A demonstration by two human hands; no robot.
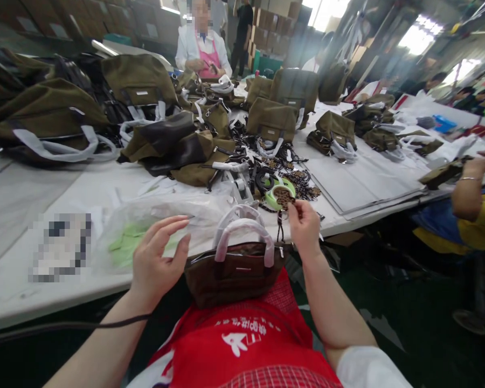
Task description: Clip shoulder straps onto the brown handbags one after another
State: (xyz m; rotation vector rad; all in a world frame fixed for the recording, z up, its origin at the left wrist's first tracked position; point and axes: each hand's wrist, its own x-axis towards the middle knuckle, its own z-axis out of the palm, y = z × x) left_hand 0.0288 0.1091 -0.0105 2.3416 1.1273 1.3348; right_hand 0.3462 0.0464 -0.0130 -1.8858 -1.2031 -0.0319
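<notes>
My left hand [157,256] is raised at the left of a small dark brown handbag [230,272], fingers stretched out and thumb apart, holding nothing. The handbag rests upright at my lap against the table edge. Its two handles [244,229] are wrapped in clear plastic, and a zipper runs along its top. My right hand [305,223] is above the bag's right end, thumb and fingertips pinched together. A dark cord [280,229] hangs at those fingertips; the grip itself is partly hidden. Just behind is a light green round dish [270,199] with small brown patterned pieces.
Many dark cords and brown patterned pieces [303,183] lie heaped behind the dish. Olive bags [181,145] with wrapped handles crowd the white table [64,188]. A plastic bag [125,237] with green contents lies left. Co-workers, one in a pink apron [210,59], work around the table.
</notes>
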